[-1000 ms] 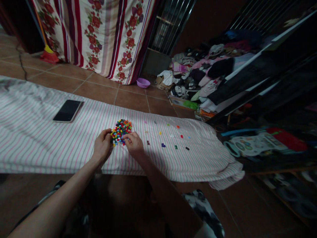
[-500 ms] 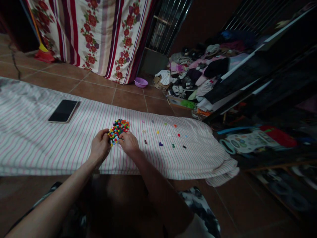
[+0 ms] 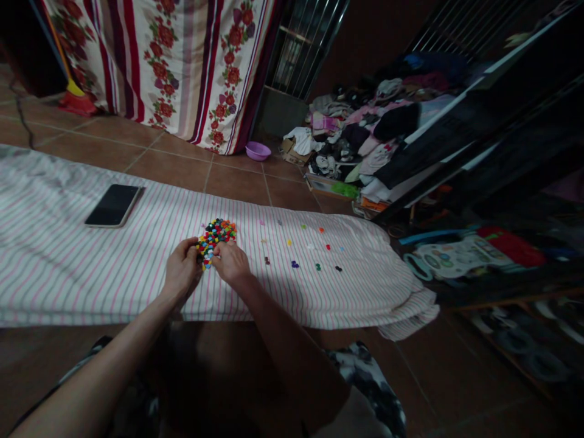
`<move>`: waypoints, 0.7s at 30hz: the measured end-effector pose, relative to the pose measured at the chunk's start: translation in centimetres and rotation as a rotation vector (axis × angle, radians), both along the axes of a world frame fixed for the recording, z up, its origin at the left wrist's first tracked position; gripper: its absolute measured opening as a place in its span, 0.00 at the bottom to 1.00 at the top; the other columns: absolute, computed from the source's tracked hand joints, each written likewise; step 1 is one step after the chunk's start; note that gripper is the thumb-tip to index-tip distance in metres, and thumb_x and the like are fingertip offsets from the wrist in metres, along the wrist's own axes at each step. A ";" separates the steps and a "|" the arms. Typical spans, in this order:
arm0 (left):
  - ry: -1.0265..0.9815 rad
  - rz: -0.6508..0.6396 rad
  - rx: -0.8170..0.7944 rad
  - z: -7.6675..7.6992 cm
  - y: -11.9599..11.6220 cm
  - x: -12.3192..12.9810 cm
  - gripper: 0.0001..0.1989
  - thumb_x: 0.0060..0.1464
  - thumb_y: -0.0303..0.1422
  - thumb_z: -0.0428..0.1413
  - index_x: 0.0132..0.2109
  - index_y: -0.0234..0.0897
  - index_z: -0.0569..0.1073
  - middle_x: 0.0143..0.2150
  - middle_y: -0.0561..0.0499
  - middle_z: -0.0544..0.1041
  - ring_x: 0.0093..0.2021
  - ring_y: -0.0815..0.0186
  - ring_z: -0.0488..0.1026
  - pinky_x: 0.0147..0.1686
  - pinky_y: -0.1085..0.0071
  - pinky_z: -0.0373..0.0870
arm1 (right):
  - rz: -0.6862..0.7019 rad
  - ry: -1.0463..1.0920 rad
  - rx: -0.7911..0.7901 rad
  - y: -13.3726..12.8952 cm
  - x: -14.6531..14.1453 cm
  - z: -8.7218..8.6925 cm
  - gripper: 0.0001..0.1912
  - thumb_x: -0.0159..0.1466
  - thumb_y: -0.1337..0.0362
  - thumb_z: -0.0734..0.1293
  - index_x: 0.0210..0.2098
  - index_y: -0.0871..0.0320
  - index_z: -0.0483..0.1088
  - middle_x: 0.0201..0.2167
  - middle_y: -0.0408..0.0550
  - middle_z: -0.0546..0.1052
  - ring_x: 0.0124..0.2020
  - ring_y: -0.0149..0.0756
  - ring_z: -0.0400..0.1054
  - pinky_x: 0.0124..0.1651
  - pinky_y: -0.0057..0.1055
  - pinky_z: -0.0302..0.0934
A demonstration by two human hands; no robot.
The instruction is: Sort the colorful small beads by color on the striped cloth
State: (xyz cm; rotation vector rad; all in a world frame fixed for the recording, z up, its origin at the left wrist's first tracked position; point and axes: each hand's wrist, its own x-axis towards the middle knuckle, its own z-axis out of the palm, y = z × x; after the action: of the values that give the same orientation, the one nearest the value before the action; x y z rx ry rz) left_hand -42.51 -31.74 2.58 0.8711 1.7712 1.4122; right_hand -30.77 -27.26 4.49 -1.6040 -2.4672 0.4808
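Observation:
A heap of small multicoloured pieces lies on a striped cloth. Curled against the heap's left edge is my left hand; whatever its fingers may hold is too small to tell. At the lower right of the heap, my right hand has its thumb and fingertips pinched together among the pieces, and the contents of the pinch are hidden. Small groups of sorted colours stand in rows to the right, among them yellow, red, dark blue, green and black.
A dark phone rests on the cloth at the left. Beyond, on the tiled floor, are a purple basin, a red broom and a heap of clothes. A shelf with assorted items stands at the right.
My right hand has shifted slightly left over the heap, its fingers still pinched. My left hand stays at the heap's edge. The whole view has moved slightly.

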 end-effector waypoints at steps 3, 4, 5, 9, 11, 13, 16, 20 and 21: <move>0.004 -0.005 0.013 -0.5 0.1 -0.1 0.23 0.51 0.40 0.49 0.51 0.33 0.73 0.41 0.45 0.78 0.37 0.61 0.73 0.37 0.67 0.70 | -0.006 -0.025 -0.005 0.0 -0.1 0.1 0.11 0.64 0.66 0.65 0.45 0.56 0.74 0.46 0.54 0.76 0.47 0.41 0.71 0.49 0.34 0.65; 0.010 -0.002 0.018 -0.6 0.1 -0.1 0.23 0.51 0.40 0.49 0.50 0.34 0.74 0.41 0.45 0.78 0.37 0.61 0.73 0.37 0.67 0.70 | -0.017 -0.046 -0.011 0.0 -0.2 0.2 0.11 0.64 0.65 0.65 0.46 0.57 0.74 0.47 0.54 0.76 0.48 0.41 0.72 0.49 0.34 0.65; 0.016 0.003 0.023 -0.7 0.2 -0.2 0.23 0.51 0.41 0.49 0.50 0.34 0.74 0.42 0.46 0.78 0.38 0.61 0.73 0.37 0.67 0.70 | -0.029 -0.069 -0.020 0.0 -0.3 0.3 0.12 0.65 0.65 0.64 0.46 0.57 0.74 0.48 0.55 0.76 0.48 0.41 0.72 0.49 0.34 0.65; 0.006 -0.002 0.026 -0.9 0.2 -0.2 0.24 0.51 0.41 0.49 0.50 0.34 0.74 0.43 0.45 0.78 0.40 0.60 0.74 0.40 0.66 0.71 | -0.067 -0.148 -0.063 0.0 -0.9 1.0 0.14 0.67 0.63 0.61 0.46 0.59 0.75 0.49 0.56 0.76 0.48 0.40 0.73 0.48 0.33 0.66; -0.005 -0.009 0.026 -1.0 0.3 -0.2 0.24 0.51 0.41 0.49 0.51 0.34 0.73 0.45 0.44 0.78 0.42 0.60 0.74 0.42 0.65 0.71 | -0.065 -0.171 -0.079 0.0 -1.2 1.4 0.14 0.67 0.61 0.62 0.46 0.59 0.75 0.49 0.56 0.77 0.49 0.41 0.72 0.48 0.33 0.66; -0.002 -0.004 0.025 -1.0 0.3 -0.2 0.23 0.51 0.40 0.49 0.50 0.35 0.74 0.45 0.45 0.78 0.43 0.60 0.74 0.45 0.64 0.71 | -0.060 -0.181 -0.087 0.1 -1.3 1.5 0.14 0.68 0.59 0.63 0.46 0.59 0.75 0.48 0.56 0.77 0.49 0.41 0.72 0.48 0.33 0.66; 0.002 0.002 0.019 -1.0 0.4 -0.3 0.22 0.51 0.40 0.49 0.50 0.35 0.74 0.45 0.45 0.79 0.44 0.59 0.75 0.46 0.64 0.71 | -0.063 -0.156 -0.077 0.3 -1.3 1.1 0.13 0.67 0.59 0.63 0.46 0.59 0.75 0.49 0.56 0.77 0.50 0.41 0.72 0.49 0.34 0.65; 0.032 -0.008 0.015 -1.0 0.4 -0.5 0.23 0.51 0.40 0.48 0.50 0.35 0.74 0.46 0.44 0.78 0.45 0.58 0.75 0.48 0.63 0.70 | -0.080 -0.038 -0.051 0.5 -1.0 -0.1 0.10 0.65 0.60 0.65 0.42 0.57 0.74 0.47 0.54 0.77 0.50 0.40 0.71 0.50 0.34 0.64; 0.035 -0.008 0.015 -1.1 0.4 -0.5 0.23 0.51 0.40 0.48 0.50 0.34 0.74 0.46 0.44 0.78 0.45 0.58 0.75 0.48 0.62 0.70 | -0.085 0.006 -0.043 0.5 -0.9 -0.4 0.09 0.64 0.60 0.66 0.40 0.57 0.74 0.46 0.53 0.78 0.50 0.40 0.71 0.50 0.33 0.64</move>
State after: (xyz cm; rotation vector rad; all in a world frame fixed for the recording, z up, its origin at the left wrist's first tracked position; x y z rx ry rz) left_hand -43.04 -31.33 1.50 0.9147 1.7829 1.4147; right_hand -31.62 -26.79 4.13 -1.7128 -2.3885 0.5289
